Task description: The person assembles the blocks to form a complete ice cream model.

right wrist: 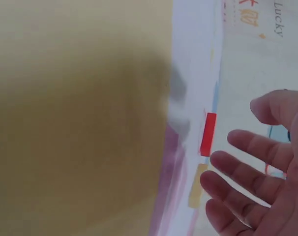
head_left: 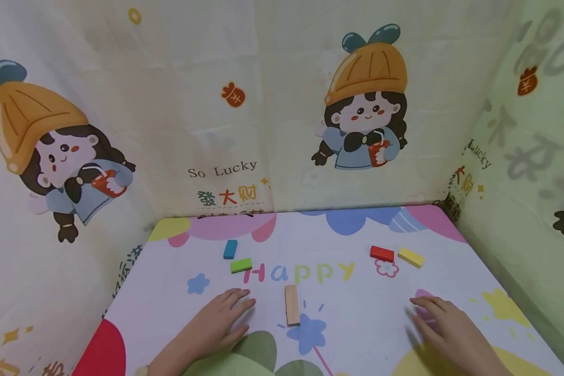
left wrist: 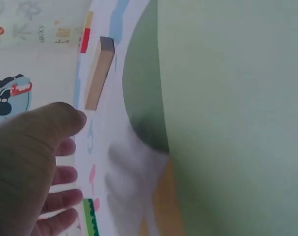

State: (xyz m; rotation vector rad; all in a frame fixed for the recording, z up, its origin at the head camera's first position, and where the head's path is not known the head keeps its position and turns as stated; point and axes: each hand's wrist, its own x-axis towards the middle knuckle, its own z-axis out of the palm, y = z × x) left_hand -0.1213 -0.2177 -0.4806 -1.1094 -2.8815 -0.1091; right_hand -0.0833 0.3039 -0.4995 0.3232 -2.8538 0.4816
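Observation:
A plain wooden block [head_left: 292, 305] lies lengthwise near the middle of the table. To its left my left hand [head_left: 223, 319] hovers with relaxed, spread fingers and holds nothing. Beyond that hand lie a green block [head_left: 242, 265] and a blue block [head_left: 230, 249]. On the right side, my right hand [head_left: 446, 324] is held over the table with its fingers apart and nothing in them. Farther back from it are a red block [head_left: 382, 254] and a yellow block [head_left: 411, 257], set close together. In the left wrist view, the wooden block [left wrist: 100, 73] appears past the thumb.
A printed cloth [head_left: 357, 308] with the word Happy and coloured shapes covers the table. Cartoon-printed curtains [head_left: 291, 125] hang behind it and along both sides.

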